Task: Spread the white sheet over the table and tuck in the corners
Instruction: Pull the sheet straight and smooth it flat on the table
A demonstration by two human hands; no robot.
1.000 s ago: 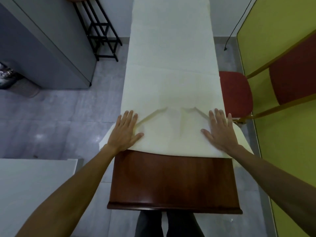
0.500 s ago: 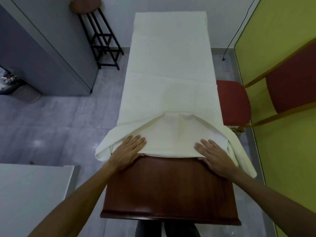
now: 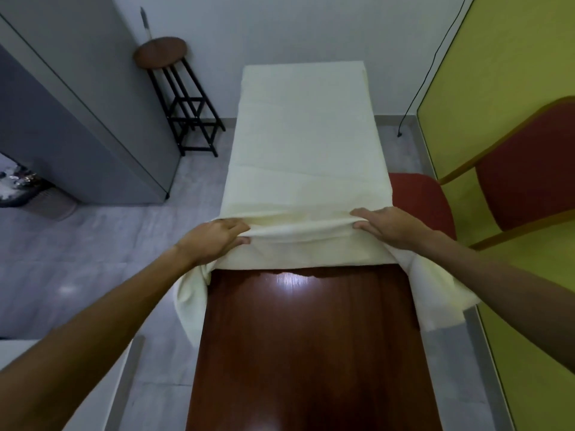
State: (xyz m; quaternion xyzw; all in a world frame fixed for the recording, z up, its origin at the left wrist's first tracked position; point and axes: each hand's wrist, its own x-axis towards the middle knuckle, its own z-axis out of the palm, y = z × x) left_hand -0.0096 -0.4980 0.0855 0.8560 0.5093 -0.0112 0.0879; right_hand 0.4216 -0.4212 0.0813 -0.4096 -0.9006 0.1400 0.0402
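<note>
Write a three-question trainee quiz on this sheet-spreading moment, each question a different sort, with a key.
1. True or false: the white sheet already covers the whole wooden table.
2. Multiple choice: what stands on the floor right of the table? A) a red chair B) a blue bin C) a ladder
3. Fill in: the left hand and right hand each grip a bunched ____ of the sheet.

Key
1. False: the near end of the table is bare wood.
2. A. The round-topped stool stands on the left.
3. Fold, pinched between thumb and fingers near the sheet's two sides.
</note>
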